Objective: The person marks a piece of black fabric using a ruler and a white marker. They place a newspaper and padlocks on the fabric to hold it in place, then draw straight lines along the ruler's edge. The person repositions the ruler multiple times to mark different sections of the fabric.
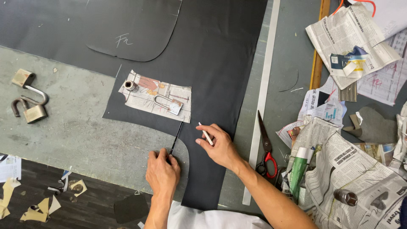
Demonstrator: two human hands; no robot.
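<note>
A thin dark strip (175,138) is pinched by the fingers of the left hand (163,173) at its lower end — the strip runs up and slightly right toward a newspaper pattern piece (146,98). The hand is rested on the grey desk (76,131), at the curved cut edge of the black sheet material (216,63). A white chalk stick (206,134) is gripped between thumb and fingers of the right hand (221,147), which is laid on the black sheet just right of the strip.

The newspaper pattern is weighted by an open silver padlock (168,104) and a small metal cylinder (130,85). A second black piece with a chalk mark (135,29) is laid on the sheet higher up. Two brass padlocks (28,96) are seen at the left on the desk. A long metal ruler (261,101) is laid along the sheet's right side, red-handled scissors (266,148) just beside it — further right, crumpled newspapers (352,169), a green tube (299,169) and a wooden stick (319,46). Paper scraps (38,203) are scattered on the floor at lower left.
</note>
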